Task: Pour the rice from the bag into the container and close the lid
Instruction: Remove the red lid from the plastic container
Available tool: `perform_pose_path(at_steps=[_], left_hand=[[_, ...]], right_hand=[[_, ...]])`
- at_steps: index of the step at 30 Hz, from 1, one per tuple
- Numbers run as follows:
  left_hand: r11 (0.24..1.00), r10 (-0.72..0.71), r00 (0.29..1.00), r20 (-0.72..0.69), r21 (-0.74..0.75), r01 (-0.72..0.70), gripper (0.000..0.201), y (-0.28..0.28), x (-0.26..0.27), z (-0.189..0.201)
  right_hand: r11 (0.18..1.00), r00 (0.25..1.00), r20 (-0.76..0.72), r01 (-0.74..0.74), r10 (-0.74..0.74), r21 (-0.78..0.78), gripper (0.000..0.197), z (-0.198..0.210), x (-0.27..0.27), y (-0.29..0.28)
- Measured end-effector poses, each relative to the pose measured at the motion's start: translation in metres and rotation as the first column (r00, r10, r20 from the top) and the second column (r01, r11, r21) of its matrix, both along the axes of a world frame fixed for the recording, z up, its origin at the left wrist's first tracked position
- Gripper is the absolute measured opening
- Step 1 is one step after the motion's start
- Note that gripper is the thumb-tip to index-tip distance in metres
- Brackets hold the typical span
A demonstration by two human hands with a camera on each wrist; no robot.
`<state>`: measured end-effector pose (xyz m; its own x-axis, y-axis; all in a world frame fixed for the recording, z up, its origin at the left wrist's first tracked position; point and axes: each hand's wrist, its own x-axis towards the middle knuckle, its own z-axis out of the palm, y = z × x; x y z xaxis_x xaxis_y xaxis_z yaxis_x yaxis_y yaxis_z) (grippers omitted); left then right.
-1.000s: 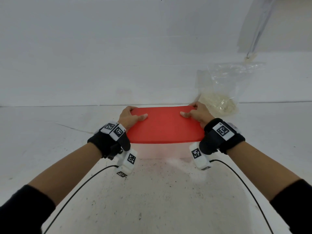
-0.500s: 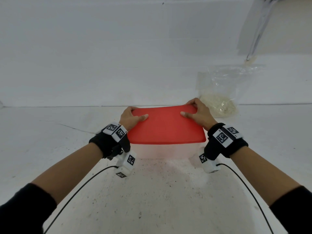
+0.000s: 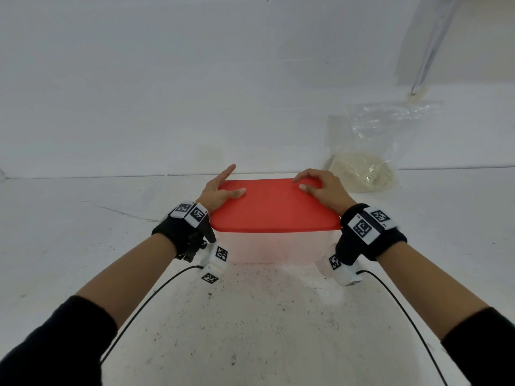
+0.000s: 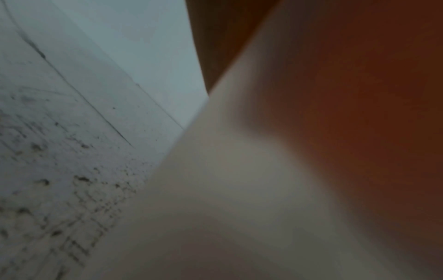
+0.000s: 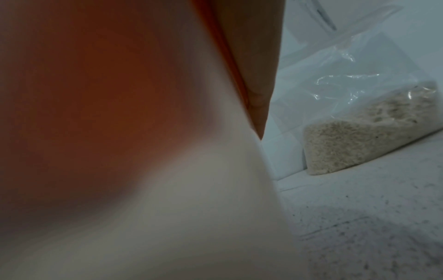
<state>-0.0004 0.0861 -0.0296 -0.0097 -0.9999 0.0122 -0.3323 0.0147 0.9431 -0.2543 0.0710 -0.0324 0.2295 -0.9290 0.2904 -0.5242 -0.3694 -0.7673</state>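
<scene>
A red lid [image 3: 273, 207] lies flat on the translucent container [image 3: 273, 246] at the table's middle. My left hand [image 3: 217, 189] is at the lid's far left corner, thumb flat on top and index finger stretched out beyond the edge. At the far right corner, my right hand [image 3: 320, 188] arches over the lid with thumb and fingertips touching its top. The clear bag [image 3: 373, 135] with rice [image 3: 362, 174] in its bottom leans on the wall behind the right hand. Both wrist views show the blurred container wall [image 4: 239, 189] [image 5: 191, 208] close up under the red lid [image 4: 359, 94] [image 5: 95, 75]. The bag [image 5: 359, 132] shows in the right wrist view.
The white table [image 3: 264, 316] is scuffed with dark specks in front of the container. A white wall [image 3: 167, 93] runs close behind it. Two black cables [image 3: 156, 293] trail from the wrist cameras toward me.
Both hands have let go of the lid's far edge. The left index finger has straightened out, and the right fingers have come up onto the lid's top.
</scene>
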Motion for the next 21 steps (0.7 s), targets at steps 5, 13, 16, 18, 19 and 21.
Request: perform_pose_path(at_steps=[5,13,16,18,19,21], left_hand=[[0.976,0.014,0.995,0.095,-0.219,0.007,0.075,-0.002,0.0,-0.002],[0.958,-0.016,0.981,0.192,-0.278,0.07,0.065,-0.002,0.001,-0.006],[0.941,0.019,0.96,0.28,-0.33,0.078,0.064,0.002,0.002,-0.001],[0.926,0.038,0.922,0.385,-0.361,0.113,0.058,0.009,0.001,0.001],[0.928,0.041,0.91,0.413,-0.353,0.119,0.056,0.014,0.0,-0.001],[0.959,0.045,0.915,0.4,-0.273,0.072,0.056,0.028,-0.001,-0.006]], right_hand=[[0.999,0.999,-0.022,0.028,-0.028,0.029,0.018,-0.001,0.001,-0.003],[0.984,0.983,0.05,0.174,-0.176,0.042,0.033,-0.007,-0.002,-0.001],[0.987,0.986,-0.022,0.162,-0.163,-0.018,0.048,-0.002,-0.004,0.018],[0.999,0.989,-0.145,0.031,-0.037,-0.044,0.057,0.0,-0.007,0.036],[0.999,0.974,-0.221,-0.046,0.039,-0.027,0.063,0.0,-0.009,0.044],[0.988,0.926,-0.346,-0.144,0.152,0.048,0.077,-0.003,-0.014,0.057]])
